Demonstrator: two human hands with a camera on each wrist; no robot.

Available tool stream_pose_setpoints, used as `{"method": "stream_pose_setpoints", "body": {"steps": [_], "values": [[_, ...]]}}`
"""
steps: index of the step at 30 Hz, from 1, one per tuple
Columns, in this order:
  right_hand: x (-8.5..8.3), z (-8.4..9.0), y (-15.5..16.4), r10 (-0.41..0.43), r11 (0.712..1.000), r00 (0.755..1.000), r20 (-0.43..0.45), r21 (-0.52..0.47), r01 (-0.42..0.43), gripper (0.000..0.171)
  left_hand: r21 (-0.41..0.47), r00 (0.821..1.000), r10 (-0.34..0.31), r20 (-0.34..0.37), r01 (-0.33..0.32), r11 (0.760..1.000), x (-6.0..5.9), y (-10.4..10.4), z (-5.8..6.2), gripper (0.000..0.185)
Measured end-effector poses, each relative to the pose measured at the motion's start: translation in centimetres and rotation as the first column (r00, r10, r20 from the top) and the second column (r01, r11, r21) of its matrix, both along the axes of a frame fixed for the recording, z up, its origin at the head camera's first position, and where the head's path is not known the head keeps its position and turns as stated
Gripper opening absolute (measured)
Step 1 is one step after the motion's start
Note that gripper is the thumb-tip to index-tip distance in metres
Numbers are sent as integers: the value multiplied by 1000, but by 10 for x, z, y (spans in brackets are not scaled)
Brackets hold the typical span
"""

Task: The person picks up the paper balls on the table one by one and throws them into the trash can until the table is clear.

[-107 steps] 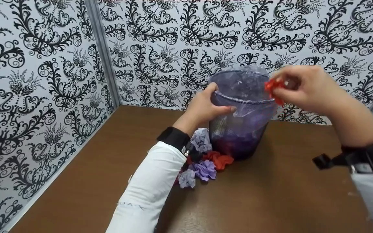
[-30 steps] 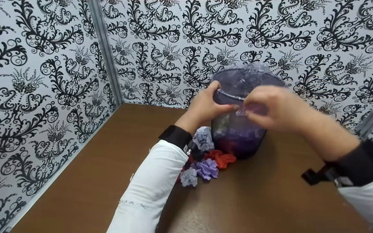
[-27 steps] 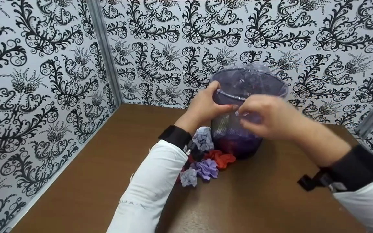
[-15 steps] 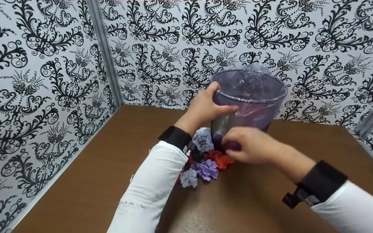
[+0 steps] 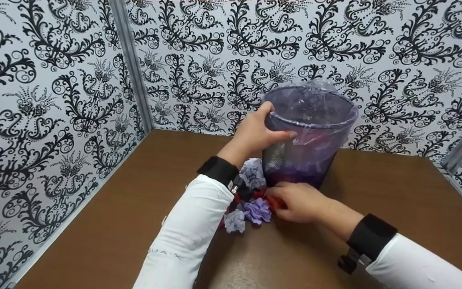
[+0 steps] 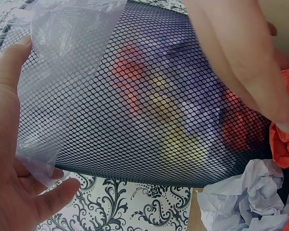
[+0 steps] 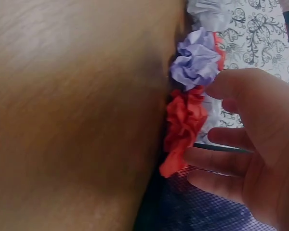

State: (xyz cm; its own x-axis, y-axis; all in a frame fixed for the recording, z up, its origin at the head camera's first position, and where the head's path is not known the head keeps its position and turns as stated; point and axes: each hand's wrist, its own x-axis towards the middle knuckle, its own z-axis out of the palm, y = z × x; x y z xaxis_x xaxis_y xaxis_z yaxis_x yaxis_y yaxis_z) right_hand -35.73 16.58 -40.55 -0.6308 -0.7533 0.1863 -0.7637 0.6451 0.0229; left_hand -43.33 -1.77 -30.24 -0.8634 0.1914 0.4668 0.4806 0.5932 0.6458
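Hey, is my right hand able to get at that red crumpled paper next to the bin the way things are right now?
Probably yes. The right hand is down on the table with its fingers right at the red crumpled paper, and nothing lies between them. The left hand grips the mesh bin higher up, out of the way.

Both arms wore long white sleeves; the left sleeve (image 5: 183,241) carried faint grey lettering. A broad black band (image 5: 371,237) circled the right wrist, a matching black band (image 5: 218,170) with a small metal buckle the left
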Motion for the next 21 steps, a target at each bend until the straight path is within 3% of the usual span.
{"method": "stream_pose_setpoints", "body": {"steps": [10, 21], "values": [[-8, -13, -2, -6, 1000, 999, 54, 5, 6, 42, 11, 999, -23, 27, 22, 1000, 1, 0, 2, 77], [-12, -18, -4, 2, 1000, 998, 69, 3, -3, 25, 13, 1000, -25, 9, 25, 1000, -1, -1, 0, 76]]}}
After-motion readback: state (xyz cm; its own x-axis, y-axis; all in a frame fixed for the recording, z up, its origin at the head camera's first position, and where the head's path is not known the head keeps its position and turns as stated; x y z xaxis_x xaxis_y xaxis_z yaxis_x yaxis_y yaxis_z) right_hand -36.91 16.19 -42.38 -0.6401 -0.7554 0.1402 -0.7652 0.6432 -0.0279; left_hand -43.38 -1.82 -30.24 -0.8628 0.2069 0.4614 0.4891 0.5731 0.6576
